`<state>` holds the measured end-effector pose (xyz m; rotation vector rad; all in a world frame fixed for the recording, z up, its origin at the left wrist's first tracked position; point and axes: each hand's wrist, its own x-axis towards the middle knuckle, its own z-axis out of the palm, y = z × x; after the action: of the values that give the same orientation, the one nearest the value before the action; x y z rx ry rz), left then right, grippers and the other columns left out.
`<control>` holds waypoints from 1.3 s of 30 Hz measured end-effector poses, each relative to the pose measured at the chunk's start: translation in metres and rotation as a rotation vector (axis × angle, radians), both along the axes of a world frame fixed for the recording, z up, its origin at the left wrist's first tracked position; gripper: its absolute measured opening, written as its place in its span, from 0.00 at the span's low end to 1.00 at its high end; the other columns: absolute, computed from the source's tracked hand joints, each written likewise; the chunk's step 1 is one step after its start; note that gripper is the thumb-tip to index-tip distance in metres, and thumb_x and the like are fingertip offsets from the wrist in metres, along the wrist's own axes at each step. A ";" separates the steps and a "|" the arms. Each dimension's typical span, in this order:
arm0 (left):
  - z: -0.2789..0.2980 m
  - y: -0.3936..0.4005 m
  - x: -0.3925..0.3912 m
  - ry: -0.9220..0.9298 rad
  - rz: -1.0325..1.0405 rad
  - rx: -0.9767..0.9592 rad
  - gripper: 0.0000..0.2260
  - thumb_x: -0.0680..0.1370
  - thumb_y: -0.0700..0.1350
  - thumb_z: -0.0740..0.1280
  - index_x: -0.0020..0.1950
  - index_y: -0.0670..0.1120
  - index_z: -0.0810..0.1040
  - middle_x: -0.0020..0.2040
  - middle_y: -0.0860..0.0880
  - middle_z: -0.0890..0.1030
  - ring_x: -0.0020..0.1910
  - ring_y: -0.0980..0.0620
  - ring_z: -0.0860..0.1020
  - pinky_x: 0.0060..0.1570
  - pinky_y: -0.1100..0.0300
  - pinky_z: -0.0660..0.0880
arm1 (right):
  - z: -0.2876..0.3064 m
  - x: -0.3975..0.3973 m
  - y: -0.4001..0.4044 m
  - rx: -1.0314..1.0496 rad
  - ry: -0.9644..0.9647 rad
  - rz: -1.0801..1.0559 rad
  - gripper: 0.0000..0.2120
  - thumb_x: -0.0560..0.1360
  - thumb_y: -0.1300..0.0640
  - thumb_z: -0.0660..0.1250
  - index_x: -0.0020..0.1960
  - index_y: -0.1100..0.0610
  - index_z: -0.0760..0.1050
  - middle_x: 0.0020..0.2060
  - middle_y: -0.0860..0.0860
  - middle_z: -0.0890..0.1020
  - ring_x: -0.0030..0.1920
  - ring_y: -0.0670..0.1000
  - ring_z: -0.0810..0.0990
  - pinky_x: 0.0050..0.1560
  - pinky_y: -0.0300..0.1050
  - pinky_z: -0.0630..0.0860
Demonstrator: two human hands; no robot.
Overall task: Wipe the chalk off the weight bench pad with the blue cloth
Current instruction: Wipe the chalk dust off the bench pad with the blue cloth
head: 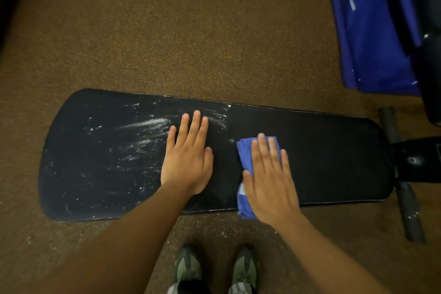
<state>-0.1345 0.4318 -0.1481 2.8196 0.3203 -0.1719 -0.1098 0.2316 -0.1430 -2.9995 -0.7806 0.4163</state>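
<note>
On the bench pad (310, 150), right of its middle seam, the right hand (269, 179) presses the blue cloth (245, 148) flat, fingers straight. The left hand (188, 155) rests open just left of the seam. Rightward looks clean — chalk (148, 124) leftward remains, roughly half undone.

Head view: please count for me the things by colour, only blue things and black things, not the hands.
Blue: 2 (blue cloth under the right hand; blue bag at top right)
Black: 2 (weight bench pad; bench frame at its right end)
Total: 4
</note>
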 end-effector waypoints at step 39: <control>0.002 0.035 -0.017 -0.037 0.049 -0.002 0.28 0.80 0.52 0.48 0.79 0.45 0.50 0.80 0.47 0.48 0.78 0.49 0.41 0.76 0.50 0.43 | 0.002 0.067 0.049 0.060 0.020 -0.261 0.31 0.82 0.47 0.46 0.79 0.62 0.43 0.79 0.58 0.44 0.78 0.58 0.40 0.76 0.60 0.42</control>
<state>-0.1516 0.4667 -0.1458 2.8065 0.3805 -0.1093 -0.0426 0.2806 -0.1407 -2.9786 -0.3845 0.4041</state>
